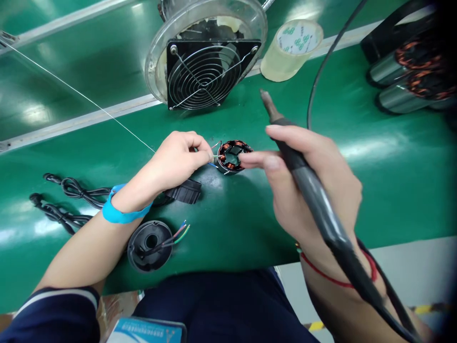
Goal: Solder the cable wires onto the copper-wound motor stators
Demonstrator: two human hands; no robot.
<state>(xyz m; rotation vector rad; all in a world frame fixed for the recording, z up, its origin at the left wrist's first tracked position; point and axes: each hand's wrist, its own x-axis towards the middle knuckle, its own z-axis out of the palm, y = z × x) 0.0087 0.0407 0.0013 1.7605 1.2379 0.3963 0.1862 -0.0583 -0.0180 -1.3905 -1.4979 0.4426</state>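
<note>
My left hand (185, 155) is closed in a pinch beside the copper-wound stator (235, 143). Thin solder wire (117, 121) runs in from the upper left and passes behind this hand; red and blue leads show by the fingertips. In my right hand (317, 176) is a soldering iron (314, 205), its tip raised up and left, away from the stator. A finger of that hand reaches to the stator's right rim. Below my left hand lie a black ribbed ring (185, 191) and a round grey cap (134, 252) with coloured wires coming out of it.
A fan with a wire guard (203, 81) stands at the back, next to a tape roll (285, 59). More stators (403, 93) sit at the far right. Coiled black cables (76, 188) lie at left on the green table (400, 186). The iron's cord (321, 62) hangs behind my right hand.
</note>
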